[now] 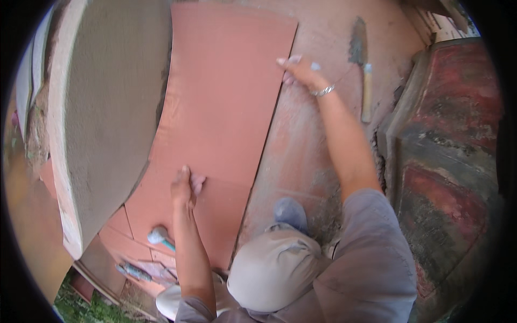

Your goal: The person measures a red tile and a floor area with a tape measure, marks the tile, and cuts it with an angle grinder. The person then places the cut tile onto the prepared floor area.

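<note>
A long reddish slab [215,97] lies in front of me, and a faint seam crosses it lower down. Over its surface, near that seam, my left hand [186,188] is closed, thumb up, with pale pinkish fingertips. My right hand [302,72], wearing a silver bracelet [323,91], is at the slab's far right edge. Its thumb reaches over the edge and its fingers are curled, with pale patches on them. Whatever either hand pinches is too small or blurred to make out.
A trowel [366,91] with a wooden handle lies to the right. A mallet [158,235] with a pale head rests near my left forearm, close to a bluish tool [134,272]. A curved grey wall [116,97] borders the left; a red and black stained raised block [447,161] borders the right.
</note>
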The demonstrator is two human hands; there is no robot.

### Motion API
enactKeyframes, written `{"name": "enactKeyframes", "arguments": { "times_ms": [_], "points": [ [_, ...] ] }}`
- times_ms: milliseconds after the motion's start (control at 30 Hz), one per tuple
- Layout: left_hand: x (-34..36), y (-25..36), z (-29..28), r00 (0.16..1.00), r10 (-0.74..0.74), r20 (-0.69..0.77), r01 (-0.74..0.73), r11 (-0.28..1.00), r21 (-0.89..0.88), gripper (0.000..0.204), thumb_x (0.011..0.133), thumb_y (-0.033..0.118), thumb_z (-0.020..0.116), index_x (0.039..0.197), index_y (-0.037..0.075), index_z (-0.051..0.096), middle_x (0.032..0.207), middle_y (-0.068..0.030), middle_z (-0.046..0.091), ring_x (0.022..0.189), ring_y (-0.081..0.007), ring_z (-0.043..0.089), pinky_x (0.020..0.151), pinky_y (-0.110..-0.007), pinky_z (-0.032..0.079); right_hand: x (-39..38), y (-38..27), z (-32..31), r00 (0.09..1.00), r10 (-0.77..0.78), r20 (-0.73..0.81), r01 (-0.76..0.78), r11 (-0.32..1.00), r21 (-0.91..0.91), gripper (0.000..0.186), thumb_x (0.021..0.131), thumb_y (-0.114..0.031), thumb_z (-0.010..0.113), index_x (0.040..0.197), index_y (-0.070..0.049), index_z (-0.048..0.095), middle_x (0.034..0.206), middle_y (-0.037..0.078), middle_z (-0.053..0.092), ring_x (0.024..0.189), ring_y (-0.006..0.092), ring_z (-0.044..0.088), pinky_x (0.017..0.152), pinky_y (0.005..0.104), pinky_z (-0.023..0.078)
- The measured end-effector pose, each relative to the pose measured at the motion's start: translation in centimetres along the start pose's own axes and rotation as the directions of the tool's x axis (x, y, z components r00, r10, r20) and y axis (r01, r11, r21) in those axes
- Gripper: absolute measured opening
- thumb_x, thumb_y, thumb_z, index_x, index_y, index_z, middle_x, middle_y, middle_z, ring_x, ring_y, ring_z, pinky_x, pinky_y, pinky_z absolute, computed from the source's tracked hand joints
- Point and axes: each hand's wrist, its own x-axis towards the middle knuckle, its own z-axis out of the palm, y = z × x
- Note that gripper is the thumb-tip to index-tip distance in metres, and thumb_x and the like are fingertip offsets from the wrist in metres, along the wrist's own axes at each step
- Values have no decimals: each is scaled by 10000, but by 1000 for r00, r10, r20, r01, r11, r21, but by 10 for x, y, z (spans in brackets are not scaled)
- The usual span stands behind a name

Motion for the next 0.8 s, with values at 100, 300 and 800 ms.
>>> {"name": "enactKeyframes", "arguments": {
  "times_ms": [100,300,800],
  "points": [
    [-1,14,-1,998,65,-13,-58,948,313,415,1025,415,630,1002,6,699,816,-79,731,698,-166,720,545,-274,533,-6,-4,3,999,47,-10,-47,997,-54,552,941,-532,674,1087,-2,722,894,114,758,742,174,713,708,338,564],
    [-2,29,-4,993,75,90,-108,883,458,474,1028,434,612,899,-11,713,793,-91,731,633,-144,667,579,-277,517,-17,-18,4,997,68,-40,-72,991,-112,543,910,-586,692,1030,-57,720,855,50,734,730,128,692,682,272,534],
    [-8,55,73,647,695,313,-509,88,856,840,920,551,670,1621,241,326,1715,-191,113,1582,-418,53,1237,-637,99,6,6,6,992,52,-115,-62,995,-84,501,916,-495,736,1012,-4,720,792,64,724,621,167,661,561,299,526]
  ]
}}
